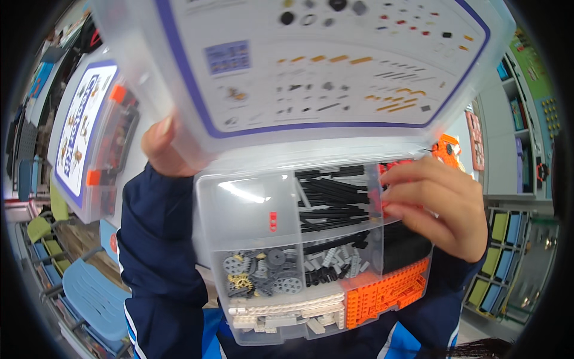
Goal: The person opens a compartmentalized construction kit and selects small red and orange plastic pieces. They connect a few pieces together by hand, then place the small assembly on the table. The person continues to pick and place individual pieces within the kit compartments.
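A clear plastic parts box (206, 239) lies open in front of me, its raised lid (239, 140) leaning away from me. My left hand (167, 152) is closed around the lid's lower left edge. Over the far right compartment, my right hand (439, 203) has bent, slightly parted fingers, with their tips among red pieces (397, 164). Nothing shows between them. Black rods (332, 194) fill the compartment beside it. Nearer me are grey gears (287, 286), small grey connectors (338, 263), white beams (287, 311) and orange bricks (388, 293). One red piece (273, 221) lies in the far left compartment.
Another closed parts box (86, 137) with orange latches stands on the table at left. Beyond the right hand is an orange assembled piece (447, 151). A blue chair (95, 293) is at lower left; shelves with coloured bins (499, 251) stand at right.
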Motion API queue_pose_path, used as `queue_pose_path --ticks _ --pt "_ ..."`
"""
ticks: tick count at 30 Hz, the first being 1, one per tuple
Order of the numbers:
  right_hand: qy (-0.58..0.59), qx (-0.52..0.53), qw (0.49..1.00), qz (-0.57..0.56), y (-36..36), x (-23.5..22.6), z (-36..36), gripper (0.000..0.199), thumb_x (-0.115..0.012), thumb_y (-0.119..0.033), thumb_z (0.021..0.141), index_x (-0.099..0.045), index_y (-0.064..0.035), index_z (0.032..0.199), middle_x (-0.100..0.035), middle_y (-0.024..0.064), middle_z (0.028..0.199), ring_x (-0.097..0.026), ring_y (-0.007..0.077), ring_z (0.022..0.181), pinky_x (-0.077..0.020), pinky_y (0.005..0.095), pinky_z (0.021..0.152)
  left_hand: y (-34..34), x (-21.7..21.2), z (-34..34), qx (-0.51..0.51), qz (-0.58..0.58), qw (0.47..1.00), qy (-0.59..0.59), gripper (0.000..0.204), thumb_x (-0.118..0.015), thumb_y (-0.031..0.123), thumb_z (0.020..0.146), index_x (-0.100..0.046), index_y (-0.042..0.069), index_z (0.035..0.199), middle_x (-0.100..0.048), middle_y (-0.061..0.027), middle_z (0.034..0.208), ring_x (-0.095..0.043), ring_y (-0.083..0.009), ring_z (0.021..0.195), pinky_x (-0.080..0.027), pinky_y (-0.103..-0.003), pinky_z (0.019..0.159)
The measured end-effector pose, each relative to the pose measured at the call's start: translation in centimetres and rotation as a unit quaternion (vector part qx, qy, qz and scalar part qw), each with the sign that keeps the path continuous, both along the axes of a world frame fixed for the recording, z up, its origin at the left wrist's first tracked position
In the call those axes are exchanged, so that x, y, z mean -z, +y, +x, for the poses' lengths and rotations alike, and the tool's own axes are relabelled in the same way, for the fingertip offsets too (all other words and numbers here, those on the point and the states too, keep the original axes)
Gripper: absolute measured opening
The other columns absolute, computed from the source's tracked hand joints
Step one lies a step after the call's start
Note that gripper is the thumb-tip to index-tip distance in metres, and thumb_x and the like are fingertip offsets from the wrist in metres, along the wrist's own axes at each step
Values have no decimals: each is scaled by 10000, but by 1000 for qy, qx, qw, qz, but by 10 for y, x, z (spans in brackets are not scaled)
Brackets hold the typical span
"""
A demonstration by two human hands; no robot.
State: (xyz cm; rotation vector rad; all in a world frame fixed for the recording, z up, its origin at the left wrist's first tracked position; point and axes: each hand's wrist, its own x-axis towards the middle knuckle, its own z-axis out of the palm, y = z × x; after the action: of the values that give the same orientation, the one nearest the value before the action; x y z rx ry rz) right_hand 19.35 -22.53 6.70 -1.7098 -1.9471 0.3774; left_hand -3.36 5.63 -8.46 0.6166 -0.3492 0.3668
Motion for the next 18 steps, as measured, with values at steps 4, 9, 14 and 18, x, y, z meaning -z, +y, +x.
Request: queue_pose_path --ticks 4,9,14,18 --pt "-10 -156 988 -6 32 8 -31 281 -754 -44 790 -687 21 1055 -705 161 1044 -676 284 825 -541 376 709 -3 -9 6 2 30 999 13 918 -676 422 866 -280 5 1581 -418 -237 1551 -449 -381 1415 -389 -501 1150" --pt "-116 -224 966 -60 71 18 -59 308 -658 -105 811 -621 0 1097 -643 89 880 -613 253 855 -503 367 776 -9 -19 8 -22 60 998 28 829 -640 371 888 -320 10 1562 -482 -213 1500 -518 -324 1354 -436 -454 1105" --pt "-211 -205 949 -109 81 15 -73 253 -664 -85 780 -612 -21 1019 -634 46 804 -592 230 810 -482 344 752 -12 -30 8 -13 70 996 48 786 -641 343 905 -345 1 1548 -505 -209 1479 -536 -318 1333 -449 -456 1092" --pt "-266 -208 930 -143 84 12 -87 307 -679 -77 755 -613 -6 1046 -626 55 759 -598 218 810 -484 344 770 -14 -43 4 -55 157 970 178 893 -693 420 873 -319 -18 1556 -462 -241 1519 -488 -383 1383 -410 -528 1134"
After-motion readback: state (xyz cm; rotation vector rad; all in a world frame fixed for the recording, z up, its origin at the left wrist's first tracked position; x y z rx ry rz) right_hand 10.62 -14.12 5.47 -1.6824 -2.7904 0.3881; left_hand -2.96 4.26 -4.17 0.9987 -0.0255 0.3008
